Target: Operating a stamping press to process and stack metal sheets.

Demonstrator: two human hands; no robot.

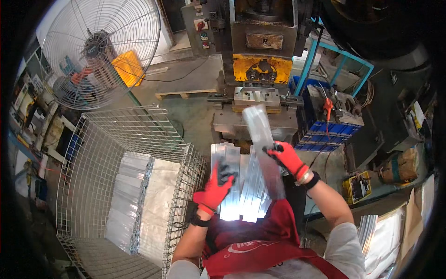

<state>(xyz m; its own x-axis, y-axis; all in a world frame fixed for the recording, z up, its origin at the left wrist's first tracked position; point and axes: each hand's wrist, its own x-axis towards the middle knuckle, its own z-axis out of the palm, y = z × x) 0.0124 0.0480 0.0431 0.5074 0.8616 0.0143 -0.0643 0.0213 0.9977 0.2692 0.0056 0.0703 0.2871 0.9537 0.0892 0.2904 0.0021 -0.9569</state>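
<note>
In front of my body lies a stack of long shiny metal strips [227,186], side by side near my lap. My right hand [289,159], in a red glove with dark fingertips, is closed round the edge of one metal strip [258,124]. That strip is raised at a tilt, its far end pointing toward the press [263,69], and its near part is blurred. My left hand [217,186], gloved the same way, is over the left part of the stack with its fingers apart. Whether those fingers touch the strips I cannot tell.
A wire mesh basket [88,139] with stacked metal strips [127,195] stands at my left. A large fan [97,51] is behind it. Blue crates [320,132] bearing a red-handled air gun [328,107] flank the press on the right. A yellow bin [357,188] sits farther right.
</note>
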